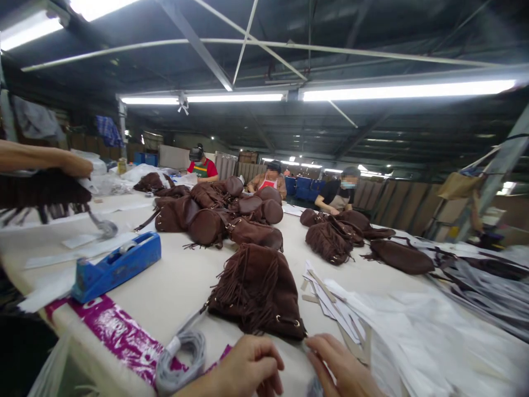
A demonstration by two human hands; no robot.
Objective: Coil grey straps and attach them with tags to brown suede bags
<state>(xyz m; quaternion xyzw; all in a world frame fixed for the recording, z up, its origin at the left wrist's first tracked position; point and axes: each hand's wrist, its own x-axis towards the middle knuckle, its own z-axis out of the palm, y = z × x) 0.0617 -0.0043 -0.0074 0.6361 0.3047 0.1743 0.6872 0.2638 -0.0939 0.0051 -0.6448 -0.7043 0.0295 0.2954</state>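
Brown fringed bag (260, 292) on the pale worktable (173, 281), close to the near edge, fringe side up, eyelets toward the wearer. Left hand (258, 364) just off the bag's near side, fingers loosely curled, nothing visible in it. Right hand (341, 366) at the bag's near right corner, fingertips at or just beside it; cannot tell if it pinches the bag. Grey coil (182, 361) beside left wrist, near edge, wrapped strap running from it up to the bag. Purple printed plastic (118, 331) along near edge, blue tape dispenser (118, 264) by near left corner. Paper strips (330, 303) right of bag, then translucent white sheets (433, 336) toward the right edge. Heap of brown bags (206, 226) behind, toward far edge; smaller group (330, 240) to its right. Co-worker's hand (76, 164) over left edge with a dark fringed piece (45, 190). Three people along far edge
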